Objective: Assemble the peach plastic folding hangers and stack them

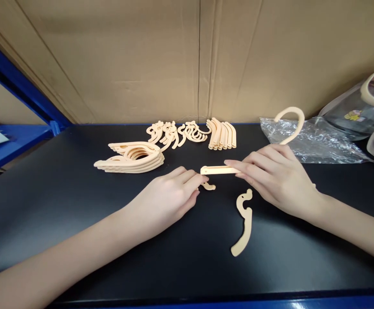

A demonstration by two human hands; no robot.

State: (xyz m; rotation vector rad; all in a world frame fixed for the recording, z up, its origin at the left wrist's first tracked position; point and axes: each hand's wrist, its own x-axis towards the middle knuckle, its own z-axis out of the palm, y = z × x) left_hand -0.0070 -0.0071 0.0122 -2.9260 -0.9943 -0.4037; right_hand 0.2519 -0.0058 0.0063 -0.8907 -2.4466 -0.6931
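Note:
My right hand (pixel 277 178) grips a straight cream plastic bar (pixel 217 170), held level just above the black tabletop (pixel 77 206). My left hand (pixel 170 197) has its fingers curled, pinching a small cream piece (pixel 209 186) at the bar's left end; most of that piece is hidden. A curved cream hanger part (pixel 244 223) with a hooked top lies loose on the table below and between the hands. A cream hook (pixel 292 120) sticks up behind my right hand.
At the back of the table lie a stack of curved cream arms (pixel 131 158), a pile of small hooked parts (pixel 174 133) and a row of tubes (pixel 222 135). Crumpled clear plastic bag (pixel 315 141) right; cardboard wall (pixel 187 60) behind; blue shelf frame (pixel 16 128) left.

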